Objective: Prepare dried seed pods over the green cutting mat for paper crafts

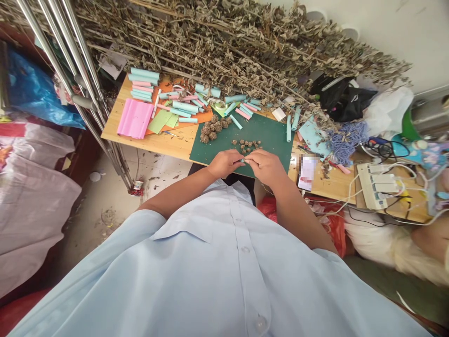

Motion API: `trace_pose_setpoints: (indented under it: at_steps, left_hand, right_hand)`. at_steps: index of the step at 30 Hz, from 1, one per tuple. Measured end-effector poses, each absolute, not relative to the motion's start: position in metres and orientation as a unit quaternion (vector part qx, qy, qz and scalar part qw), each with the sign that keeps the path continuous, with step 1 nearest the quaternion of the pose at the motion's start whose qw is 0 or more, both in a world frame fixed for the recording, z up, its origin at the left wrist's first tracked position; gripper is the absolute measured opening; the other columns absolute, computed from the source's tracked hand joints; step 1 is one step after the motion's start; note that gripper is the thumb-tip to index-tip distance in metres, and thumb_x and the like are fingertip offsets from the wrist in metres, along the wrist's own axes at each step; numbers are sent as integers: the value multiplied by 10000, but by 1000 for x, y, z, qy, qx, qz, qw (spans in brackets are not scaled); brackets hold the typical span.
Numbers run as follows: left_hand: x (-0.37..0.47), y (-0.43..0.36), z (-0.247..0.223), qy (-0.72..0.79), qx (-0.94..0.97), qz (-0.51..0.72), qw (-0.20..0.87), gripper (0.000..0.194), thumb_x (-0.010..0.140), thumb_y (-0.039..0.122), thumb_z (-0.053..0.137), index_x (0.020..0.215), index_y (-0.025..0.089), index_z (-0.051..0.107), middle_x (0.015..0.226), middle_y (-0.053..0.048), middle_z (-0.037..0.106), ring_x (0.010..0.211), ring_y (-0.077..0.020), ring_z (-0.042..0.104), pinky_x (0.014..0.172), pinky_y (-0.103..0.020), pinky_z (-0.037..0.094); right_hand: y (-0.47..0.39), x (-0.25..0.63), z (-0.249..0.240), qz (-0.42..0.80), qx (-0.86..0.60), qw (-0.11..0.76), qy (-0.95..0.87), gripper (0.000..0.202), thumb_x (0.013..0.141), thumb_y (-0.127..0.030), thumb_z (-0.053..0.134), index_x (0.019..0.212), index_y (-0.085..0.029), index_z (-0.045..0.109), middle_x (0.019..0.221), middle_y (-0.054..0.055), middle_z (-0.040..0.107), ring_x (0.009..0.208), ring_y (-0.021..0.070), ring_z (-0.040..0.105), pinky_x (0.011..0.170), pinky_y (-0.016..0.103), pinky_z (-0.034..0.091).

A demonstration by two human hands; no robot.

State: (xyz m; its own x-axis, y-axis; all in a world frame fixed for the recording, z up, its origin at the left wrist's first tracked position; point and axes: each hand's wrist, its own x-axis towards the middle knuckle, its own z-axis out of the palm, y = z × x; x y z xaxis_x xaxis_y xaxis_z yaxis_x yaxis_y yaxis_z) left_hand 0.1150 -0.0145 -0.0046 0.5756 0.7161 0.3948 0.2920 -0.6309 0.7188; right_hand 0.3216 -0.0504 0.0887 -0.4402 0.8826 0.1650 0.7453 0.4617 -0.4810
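Observation:
My left hand (224,163) and my right hand (265,164) meet above the front edge of a dark green mat (270,128). Both are closed, with thumbs and fingertips pinched together around a small pale-blue piece (242,160). Fingers cover most of it, so I cannot tell its kind. Just beyond the fingertips, several small brown balls (249,144) are scattered on the mat. A pile of bigger, rough brown balls (212,128) sits further back to the left.
Blue and pink paper rolls (185,107) and pink sheets (135,118) lie on the wooden table (117,126). Dried plant stalks (217,47) spread across the back. To the right are a phone (307,173), blue yarn (347,142) and a power strip (372,185). Metal crutches (84,89) lean at left.

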Motion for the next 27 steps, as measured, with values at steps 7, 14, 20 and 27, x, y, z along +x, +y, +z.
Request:
trace_pose_setpoints:
  at_steps: [7,14,20,27]
  left_hand:
    - [115,-15,-5,303,830,355,306,361,1059,470,570,1098,178,777,983,-103,760,943,-208,702,829,-300,524]
    - [112,-14,0,273,802,382,370,437,1031,554,595,1190,191,779,1061,-128,781,998,-218,719,903,-334,558]
    - [112,-13,1,271,793,379,391,461,1051,573,539,1163,209,799,1060,-117,791,1021,-214,726,932,-331,563]
    - [112,-13,-2,273,802,381,371,463,1057,566,531,1159,201,798,1056,-119,789,1002,-208,729,899,-314,557]
  right_hand:
    - [-49,312,100,160,-507,165,-831,207,991,-202,547,897,-236,729,938,77,761,916,253,694,844,382,537]
    - [-47,304,106,169,-547,148,-806,172,931,-190,596,841,-242,734,911,65,761,890,248,692,822,377,525]
    - [-44,301,110,177,-560,134,-798,149,882,-174,624,837,-238,751,909,61,770,858,245,689,800,372,516]
    - [-38,297,116,160,-566,100,-802,141,821,-128,653,825,-229,751,859,54,767,782,239,671,741,363,479]
